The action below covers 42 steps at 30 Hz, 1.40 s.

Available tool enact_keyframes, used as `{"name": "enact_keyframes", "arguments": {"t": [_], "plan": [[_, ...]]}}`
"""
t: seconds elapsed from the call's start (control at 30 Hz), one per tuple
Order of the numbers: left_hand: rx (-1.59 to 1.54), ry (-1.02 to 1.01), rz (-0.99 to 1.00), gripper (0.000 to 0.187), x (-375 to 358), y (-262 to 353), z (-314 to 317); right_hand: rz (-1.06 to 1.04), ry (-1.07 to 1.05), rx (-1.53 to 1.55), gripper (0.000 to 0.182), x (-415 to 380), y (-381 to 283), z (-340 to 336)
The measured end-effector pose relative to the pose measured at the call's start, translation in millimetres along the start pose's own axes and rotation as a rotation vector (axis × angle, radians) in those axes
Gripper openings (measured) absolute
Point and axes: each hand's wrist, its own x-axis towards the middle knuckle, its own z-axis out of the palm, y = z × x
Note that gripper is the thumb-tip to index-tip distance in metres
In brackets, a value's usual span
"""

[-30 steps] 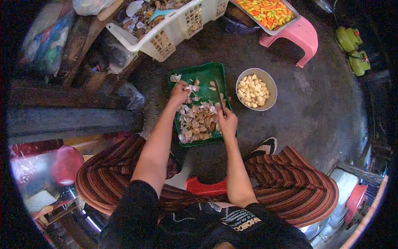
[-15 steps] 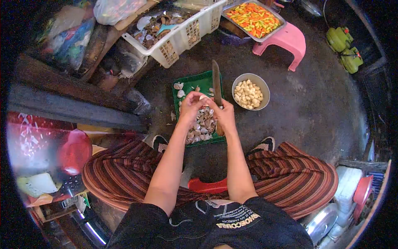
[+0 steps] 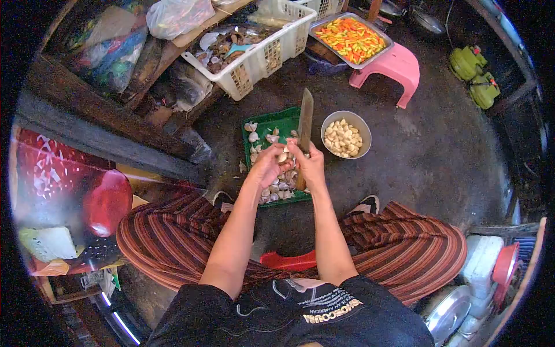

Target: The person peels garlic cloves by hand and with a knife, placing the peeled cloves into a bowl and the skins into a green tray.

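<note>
Left fingers (image 3: 273, 152): pinched on garlic (image 3: 282, 157), over the green tray (image 3: 278, 120)!
Right fingers (image 3: 314, 157): wrapped round the knife (image 3: 306, 111).
Knife: long blade pointing away from the body, just right of that garlic.

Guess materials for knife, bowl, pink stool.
Knife: dull, flat grey blade, likely steel; brown handle, probably wood.
Bowl: dull grey wall, perhaps aluminium, though plastic isn't ruled out.
Pink stool: smooth, likely plastic; even colour and moulded-looking curve suggest it.
</note>
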Motion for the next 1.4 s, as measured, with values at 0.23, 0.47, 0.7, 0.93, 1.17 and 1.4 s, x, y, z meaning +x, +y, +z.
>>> {"name": "enact_keyframes", "arguments": {"t": [0.23, 0.47, 0.7, 0.93, 1.17, 1.4], "plan": [[-0.048, 0.080, 0.020, 0.014, 3.9, -4.7, -14.9, -0.272, -0.025, -0.449, 0.027, 7.7, 27.1, -6.2], [0.026, 0.131, 0.076, 0.016, 5.7, 4.9, -18.6, -0.115, -0.133, -0.450, 0.041, -0.3, -1.9, -7.7], [0.079, 0.253, 0.130, 0.011, 5.6, 3.8, -14.5, -0.212, -0.141, -0.784, 0.034, -1.1, 6.0, -5.0], [0.201, 0.367, 0.251, 0.009, 9.2, -1.4, -7.7, -0.291, -0.090, -0.865, 0.034, -6.9, 5.7, 3.0], [0.417, 0.415, 0.342, 0.003, 6.9, -5.5, 2.7, -0.227, -0.017, -0.731, 0.029, -5.9, 16.3, 9.0], [0.731, 0.423, 0.233, 0.007, 5.0, 4.0, -1.3, 0.251, 0.025, -0.132, 0.040, 3.1, 28.2, -3.2]]}}
